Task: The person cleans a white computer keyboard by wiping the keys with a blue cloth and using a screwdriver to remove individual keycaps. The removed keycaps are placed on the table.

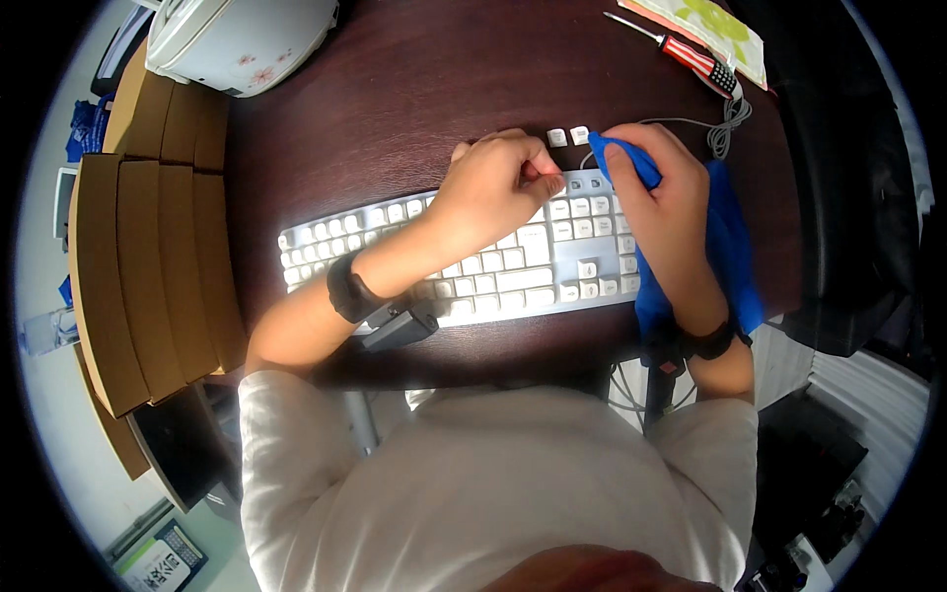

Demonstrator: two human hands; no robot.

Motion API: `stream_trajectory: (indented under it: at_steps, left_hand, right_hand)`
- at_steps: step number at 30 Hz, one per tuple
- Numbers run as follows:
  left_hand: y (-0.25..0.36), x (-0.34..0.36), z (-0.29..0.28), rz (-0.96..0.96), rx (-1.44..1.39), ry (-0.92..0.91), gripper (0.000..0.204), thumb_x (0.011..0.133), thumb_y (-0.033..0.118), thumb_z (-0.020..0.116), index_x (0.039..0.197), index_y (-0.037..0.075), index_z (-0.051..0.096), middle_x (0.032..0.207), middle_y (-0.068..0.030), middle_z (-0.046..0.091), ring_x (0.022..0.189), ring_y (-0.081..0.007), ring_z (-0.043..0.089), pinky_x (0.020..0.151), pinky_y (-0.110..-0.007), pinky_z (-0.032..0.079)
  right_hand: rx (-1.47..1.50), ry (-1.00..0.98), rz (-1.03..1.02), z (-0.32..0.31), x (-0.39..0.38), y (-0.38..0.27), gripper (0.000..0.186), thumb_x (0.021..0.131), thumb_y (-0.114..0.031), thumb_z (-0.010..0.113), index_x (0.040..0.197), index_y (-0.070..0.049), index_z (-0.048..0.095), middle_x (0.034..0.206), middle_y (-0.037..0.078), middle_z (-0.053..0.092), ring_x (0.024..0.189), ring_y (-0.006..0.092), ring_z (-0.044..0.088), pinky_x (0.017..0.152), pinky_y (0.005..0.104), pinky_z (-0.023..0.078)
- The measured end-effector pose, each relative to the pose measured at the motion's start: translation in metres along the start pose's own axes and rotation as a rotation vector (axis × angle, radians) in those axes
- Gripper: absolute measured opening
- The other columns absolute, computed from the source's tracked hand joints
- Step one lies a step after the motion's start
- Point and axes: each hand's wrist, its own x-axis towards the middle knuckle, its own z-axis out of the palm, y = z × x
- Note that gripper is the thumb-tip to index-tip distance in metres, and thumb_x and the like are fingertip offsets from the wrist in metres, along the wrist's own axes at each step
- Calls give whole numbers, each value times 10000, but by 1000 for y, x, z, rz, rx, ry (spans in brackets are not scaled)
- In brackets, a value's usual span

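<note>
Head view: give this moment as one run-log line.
left hand: at far row of keyboard, right of its middle | right hand: gripping blue cloth | two keycaps: loose on table

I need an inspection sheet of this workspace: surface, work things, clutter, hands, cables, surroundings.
Surface: dark brown tabletop.
Work things: white keyboard; blue cloth; two white keycaps beyond the keyboard's far edge.
Clutter: screwdriver, patterned packet, upper right; white appliance, upper left.
Hands: left hand at the keyboard's far edge, grip unclear; right hand holds the cloth.
Cables: grey cable bundled near the screwdriver.
Surroundings: cardboard boxes, left; bulky black item, right, kind unclear.
</note>
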Motion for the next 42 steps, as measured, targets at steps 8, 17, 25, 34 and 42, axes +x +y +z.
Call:
stream_trajectory:
  at_steps: [8,17,25,34,42]
  left_hand:
    - [-1,1,-1,-26,-7,-19,151,891,118,706,881,-31,679,828,-103,659,743,-145,625,680,-299,496]
    - [-1,1,-2,28,60,0,112,850,110,721,873,8,679,776,-103,636,686,-161,584,647,-325,472]
    - [-3,0,1,50,85,27,134,854,130,729,871,21,653,821,-94,621,713,-164,590,650,-325,471]
    - [-4,1,2,64,132,26,171,868,142,718,844,12,610,833,-103,627,729,-191,620,666,-345,482]
    - [-5,4,3,43,135,6,161,875,151,709,832,31,610,776,-94,650,709,-200,631,695,-355,481]
  right_hand:
    - [-15,-4,29,-1,1,-4,96,852,-41,662,942,-8,669,869,133,679,774,258,687,665,332,525]
    - [-40,-32,27,1,1,-3,97,857,-48,656,944,-6,670,879,135,680,787,257,688,678,332,526]
    - [-45,-36,51,2,1,-3,102,848,-46,659,941,-7,672,887,135,684,797,272,690,694,342,529]
    - [-70,-46,38,5,0,0,106,857,-82,669,950,-31,676,865,117,681,751,255,678,654,338,520]
    - [-88,-55,30,6,0,2,101,858,-84,669,948,-40,681,861,109,682,710,239,665,625,335,510]
